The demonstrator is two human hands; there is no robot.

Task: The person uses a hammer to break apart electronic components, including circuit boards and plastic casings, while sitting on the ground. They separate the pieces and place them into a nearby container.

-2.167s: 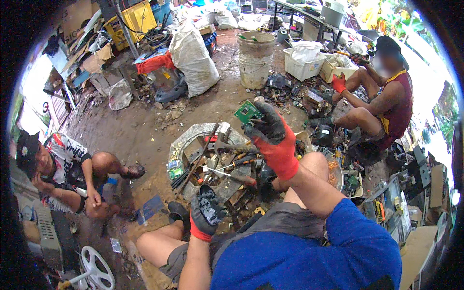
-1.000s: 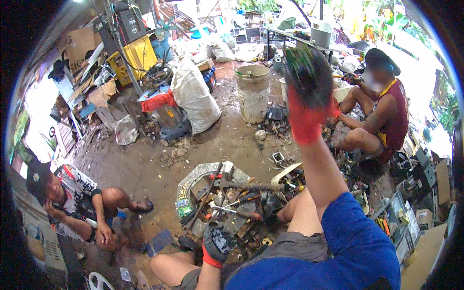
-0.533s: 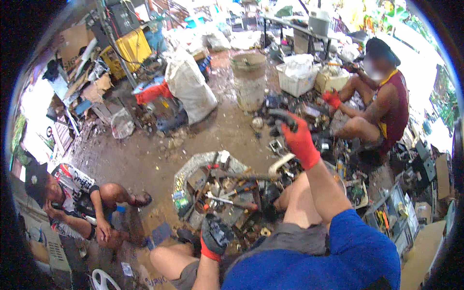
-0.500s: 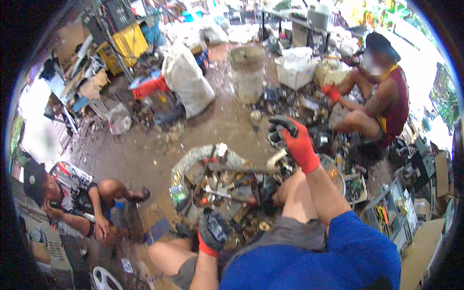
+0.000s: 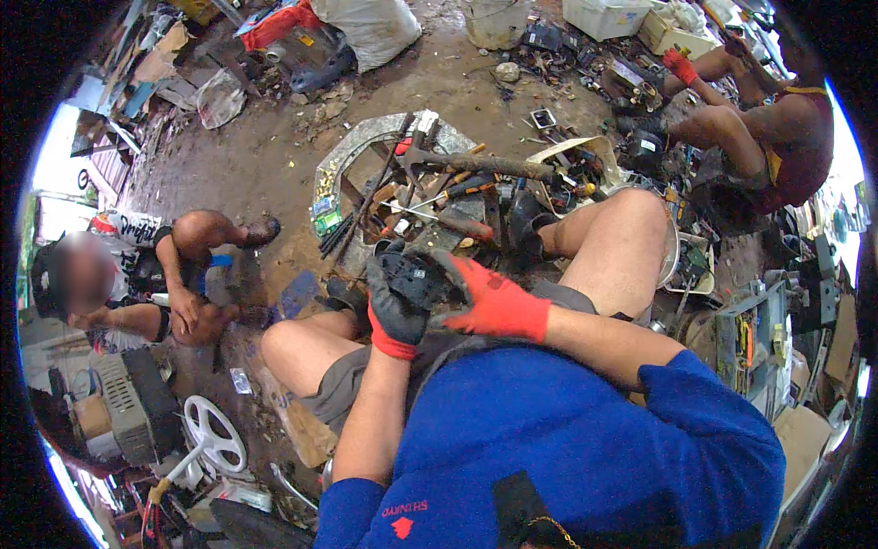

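Observation:
In front of my lap, my left hand point(image 5: 391, 306), in a black and red work glove, is closed around a black plastic-looking part point(image 5: 413, 274). My right hand point(image 5: 494, 300), in a matching glove, meets it from the other side, its dark fingertips against the part. The exact kind of part is hard to make out, as the gloves cover much of it. Just beyond both hands lie a hammer point(image 5: 494, 166) with a wooden handle and a screwdriver point(image 5: 468, 188) with an orange and black handle, among bars and scrap inside a grey curved block point(image 5: 346, 154).
One person point(image 5: 137, 274) sits low at the left; another point(image 5: 777, 146) squats at the right, wearing a red glove. A white steering wheel point(image 5: 216, 435) lies lower left. White sacks point(image 5: 375, 32), a bucket point(image 5: 494, 20) and bins stand at the back. Scrap litters the muddy floor.
My right hand has come down and inward from its raised place and now meets my left at the black part. My left hand has moved up in the picture. The view has tilted downward.

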